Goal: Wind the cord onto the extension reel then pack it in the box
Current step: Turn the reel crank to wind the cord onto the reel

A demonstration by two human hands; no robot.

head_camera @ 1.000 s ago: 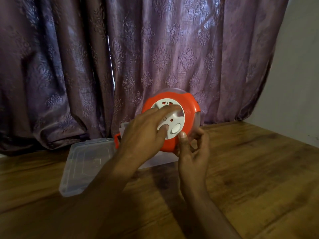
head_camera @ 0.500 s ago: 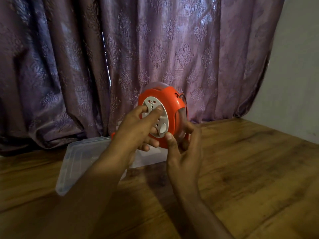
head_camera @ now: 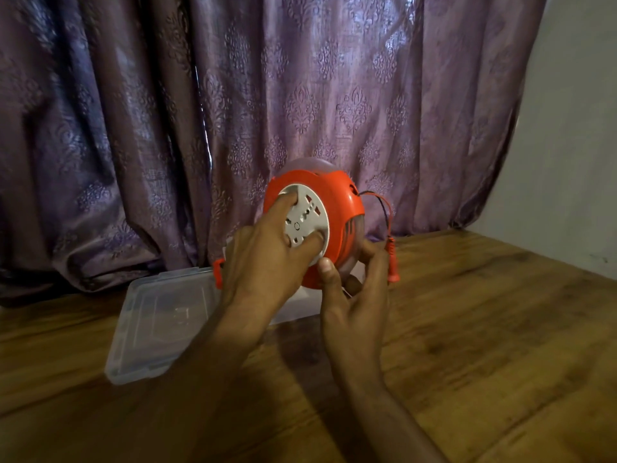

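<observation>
Two bare forearms reach in from the lower edge of the head view, and no sleeve shows on either one. The left hand [head_camera: 267,262] and the right hand [head_camera: 354,295] carry no ring, watch, band or glove. The nails are short and plain; the right thumbnail catches a little light. Wrists are slim, with faint knuckle creases.

the left hand [head_camera: 263,262] hides most of the box [head_camera: 300,309]. the reel [head_camera: 320,228] hides the right hand's [head_camera: 354,295] fingertips. the cord [head_camera: 384,208] is blurred.
</observation>
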